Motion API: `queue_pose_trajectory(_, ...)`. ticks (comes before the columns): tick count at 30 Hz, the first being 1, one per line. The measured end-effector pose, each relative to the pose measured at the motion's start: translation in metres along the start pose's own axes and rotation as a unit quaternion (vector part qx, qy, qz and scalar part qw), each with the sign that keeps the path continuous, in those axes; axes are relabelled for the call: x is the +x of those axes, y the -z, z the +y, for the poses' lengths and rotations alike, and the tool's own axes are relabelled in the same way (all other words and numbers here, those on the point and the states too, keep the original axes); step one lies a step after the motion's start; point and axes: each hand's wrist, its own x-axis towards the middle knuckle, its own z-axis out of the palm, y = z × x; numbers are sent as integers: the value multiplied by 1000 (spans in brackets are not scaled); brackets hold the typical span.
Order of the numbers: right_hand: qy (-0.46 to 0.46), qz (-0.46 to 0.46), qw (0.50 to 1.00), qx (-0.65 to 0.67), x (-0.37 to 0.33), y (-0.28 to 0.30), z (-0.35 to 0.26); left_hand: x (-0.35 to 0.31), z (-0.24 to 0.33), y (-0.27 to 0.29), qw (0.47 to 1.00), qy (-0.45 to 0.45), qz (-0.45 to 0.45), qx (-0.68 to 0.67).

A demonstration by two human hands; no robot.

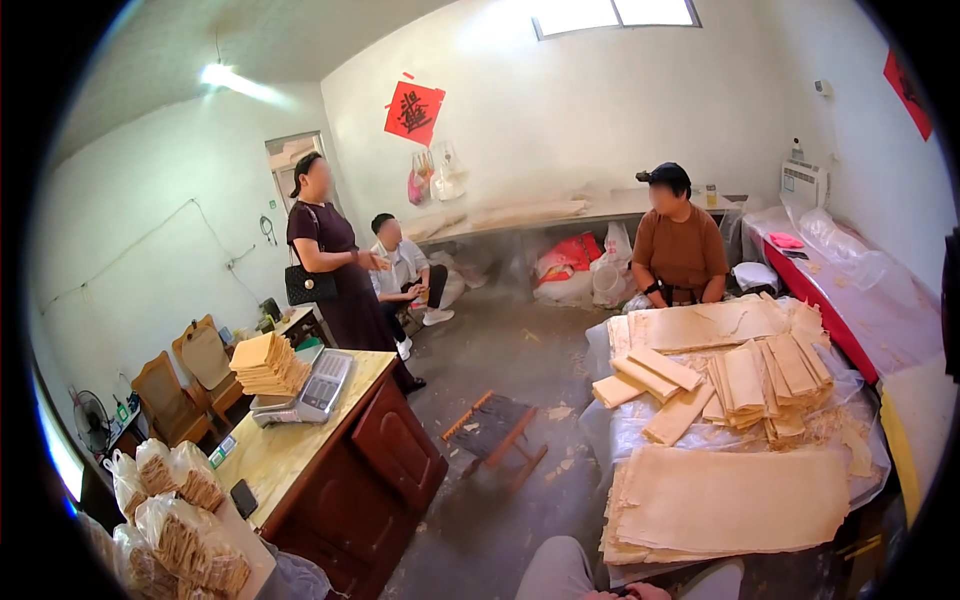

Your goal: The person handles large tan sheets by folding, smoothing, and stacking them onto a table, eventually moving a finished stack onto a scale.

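Observation:
Only a sliver of my hands (pixel 630 592) shows at the lower edge, between my grey-trousered knees (pixel 560 572); I cannot tell the two apart or whether they hold anything. Nearest to them is a big flat stack of thin beige sheets (pixel 730 500) on a table covered in clear plastic (pixel 620 425). Farther back on that table lie folded bundles of the same sheets (pixel 760 380) and more wide sheets (pixel 710 325). A person in a brown shirt (pixel 682 245) sits behind the table's far end.
A wooden desk (pixel 340 460) at left carries a scale (pixel 310 395) with folded sheets (pixel 268 365), a phone (pixel 243 497) and bagged strips (pixel 180 520). A low stool (pixel 495 430) stands on the floor. Two people (pixel 335 270) are by the far doorway. A red table (pixel 830 320) lines the right wall.

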Motion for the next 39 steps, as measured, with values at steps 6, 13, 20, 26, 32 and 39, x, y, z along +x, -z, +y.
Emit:
queue_pose_trajectory(6,-33,-109,993,-41,4,-14,49,10,9,17,999,-34,-31,-22)
queue_pose_trajectory(13,-68,-142,984,-88,0,-32,60,16,-7,-19,1000,-18,4,-22)
queue_pose_trajectory(20,-54,-131,987,-76,-4,-28,62,15,2,-13,999,-6,1,-47)
queue_pose_trajectory(26,-80,-109,988,-75,1,-3,28,35,-38,-52,980,1,52,-190)
queue_pose_trajectory(32,-90,-125,986,-62,8,-14,37,48,-65,-74,977,37,8,-212)
queue_pose_trajectory(39,-76,-100,989,-83,-6,-15,37,46,-61,-74,984,27,-1,-174)
